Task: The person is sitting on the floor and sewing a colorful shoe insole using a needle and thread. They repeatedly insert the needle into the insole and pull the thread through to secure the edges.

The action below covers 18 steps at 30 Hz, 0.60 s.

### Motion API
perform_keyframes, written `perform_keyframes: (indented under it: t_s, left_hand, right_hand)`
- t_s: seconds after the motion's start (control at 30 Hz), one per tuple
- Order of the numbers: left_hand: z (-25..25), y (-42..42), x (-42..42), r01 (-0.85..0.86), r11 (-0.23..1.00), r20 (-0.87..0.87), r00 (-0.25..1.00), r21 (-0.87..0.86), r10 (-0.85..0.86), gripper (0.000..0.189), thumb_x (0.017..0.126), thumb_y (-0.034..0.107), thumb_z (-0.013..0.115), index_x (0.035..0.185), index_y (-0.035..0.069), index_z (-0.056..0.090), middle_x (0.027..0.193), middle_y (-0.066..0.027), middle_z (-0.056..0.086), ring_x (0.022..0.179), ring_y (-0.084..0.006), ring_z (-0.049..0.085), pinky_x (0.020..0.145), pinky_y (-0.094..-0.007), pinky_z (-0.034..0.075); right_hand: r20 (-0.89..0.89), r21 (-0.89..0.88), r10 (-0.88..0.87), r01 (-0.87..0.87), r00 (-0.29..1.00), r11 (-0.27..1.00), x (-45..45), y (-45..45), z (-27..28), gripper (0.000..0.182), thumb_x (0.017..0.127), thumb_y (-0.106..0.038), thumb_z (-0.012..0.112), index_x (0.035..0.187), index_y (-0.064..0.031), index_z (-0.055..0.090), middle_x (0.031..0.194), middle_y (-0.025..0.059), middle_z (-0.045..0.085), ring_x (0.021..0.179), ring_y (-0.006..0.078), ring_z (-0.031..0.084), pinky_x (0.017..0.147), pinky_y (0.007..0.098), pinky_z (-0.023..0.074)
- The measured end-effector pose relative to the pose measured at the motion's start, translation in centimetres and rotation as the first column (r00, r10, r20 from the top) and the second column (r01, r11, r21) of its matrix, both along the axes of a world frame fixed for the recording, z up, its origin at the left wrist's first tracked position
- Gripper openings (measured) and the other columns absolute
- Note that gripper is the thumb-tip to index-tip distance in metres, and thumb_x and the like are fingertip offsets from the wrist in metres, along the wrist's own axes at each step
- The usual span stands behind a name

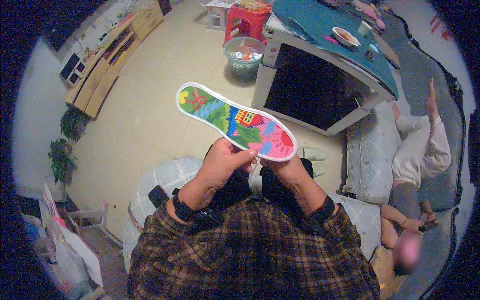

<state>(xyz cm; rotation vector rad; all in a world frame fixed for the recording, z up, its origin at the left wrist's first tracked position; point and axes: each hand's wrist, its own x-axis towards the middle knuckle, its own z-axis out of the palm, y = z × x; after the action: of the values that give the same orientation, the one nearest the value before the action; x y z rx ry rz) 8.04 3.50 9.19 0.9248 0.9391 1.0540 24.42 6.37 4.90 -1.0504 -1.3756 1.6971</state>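
Observation:
An embroidered shoe insole with a white rim is held up before me, patterned side showing. Green, blue, pink and red stitches cover it, with a small yellow-and-red house near the middle. My left hand grips its near edge, the thumb lying on the top face. Behind the wider end at the right is my right hand; the insole hides its fingers, so its grip cannot be made out. Both wrists wear dark bands.
A dark phone lies on the pale quilted seat cover at my left. Ahead stand a green wastebasket, a red plastic stool and a table with a teal cloth. Green slippers are on the floor. Another person lies on the sofa, right.

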Motion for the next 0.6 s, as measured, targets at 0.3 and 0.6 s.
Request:
perform_keyframes:
  t_s: [0.3,0.6]
  left_hand:
    - [-2.0,1.1,0.7,-0.168,0.986,0.107,0.98,-0.007,0.168,0.017,0.072,0.008,0.055,0.087,0.0,0.051,0.073,-0.005,0.055,0.06,-0.0097,0.052,0.051,-0.0215,0.045]
    - [-2.3,0.6,0.5,-0.214,0.977,0.082,0.974,0.002,0.213,0.017,0.073,0.005,0.055,0.088,-0.001,0.05,0.073,-0.0051,0.055,0.06,-0.0098,0.053,0.054,-0.0217,0.046]
  right_hand:
    - [-0.202,-0.105,-0.099,0.079,0.974,0.991,-1.4,2.0,-2.9,0.036,0.066,-0.005,0.061,0.1,-0.0036,0.051,0.097,0.0052,0.054,0.089,0.0154,0.05,0.078,0.0273,0.0393]
    - [-0.246,-0.082,-0.072,0.053,0.967,0.995,-1.7,1.8,-3.5,0.038,0.064,-0.009,0.064,0.1,-0.0031,0.051,0.099,0.0054,0.054,0.09,0.0155,0.049,0.081,0.0272,0.0375]
